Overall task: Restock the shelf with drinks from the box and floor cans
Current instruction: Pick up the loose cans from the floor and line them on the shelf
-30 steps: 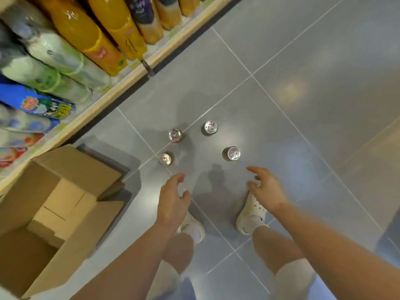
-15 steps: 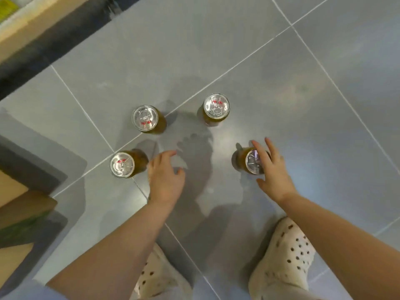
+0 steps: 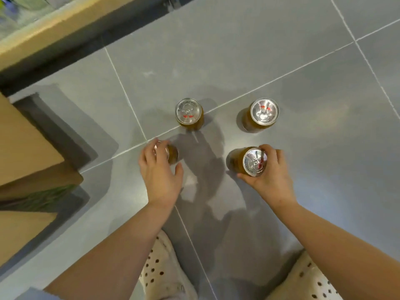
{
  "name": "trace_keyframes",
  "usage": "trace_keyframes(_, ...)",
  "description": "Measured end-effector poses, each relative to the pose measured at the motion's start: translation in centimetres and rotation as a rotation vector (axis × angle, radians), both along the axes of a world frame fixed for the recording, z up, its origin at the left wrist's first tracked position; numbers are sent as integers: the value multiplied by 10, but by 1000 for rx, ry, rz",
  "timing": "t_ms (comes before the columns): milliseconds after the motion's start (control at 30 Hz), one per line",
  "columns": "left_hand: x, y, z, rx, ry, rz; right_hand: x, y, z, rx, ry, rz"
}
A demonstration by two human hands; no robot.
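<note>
Several amber drink cans with silver tops stand on the grey tiled floor. My right hand (image 3: 267,173) is wrapped around the near right can (image 3: 249,162), which leans toward me. My left hand (image 3: 159,169) covers the near left can (image 3: 172,153), fingers over its top and thumb apart from its side. Two more cans stand farther off: the far left can (image 3: 188,112) and the far right can (image 3: 263,113), both upright and untouched.
An open cardboard box (image 3: 23,152) sits at the left edge. The shelf's wooden base edge (image 3: 65,20) runs across the top left above a dark kick strip. My two white perforated clogs (image 3: 164,271) are at the bottom.
The camera dropped closer to the floor. My right hand closed around the near right can and tilted it. My left hand moved left onto the near left can.
</note>
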State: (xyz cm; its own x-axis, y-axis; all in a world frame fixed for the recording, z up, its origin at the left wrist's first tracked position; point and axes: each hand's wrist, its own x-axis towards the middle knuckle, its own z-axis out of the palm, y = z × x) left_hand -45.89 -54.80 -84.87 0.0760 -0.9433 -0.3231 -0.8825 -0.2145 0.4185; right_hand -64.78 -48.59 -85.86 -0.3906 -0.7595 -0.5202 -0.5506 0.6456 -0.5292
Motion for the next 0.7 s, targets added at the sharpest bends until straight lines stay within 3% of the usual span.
trace_keyframes(333,29,-18,-25,139,243,278,41,-28,-11,-47,-15,48)
trace_keyframes(500,21,-28,-34,135,244,332,41,-29,-16,-31,51,69)
trace_keyframes(600,27,-29,-36,94,261,178,38,-29,-17,-40,68,82)
trace_keyframes(700,34,-37,-33,127,295,-192,35,-28,-19,-57,62,95)
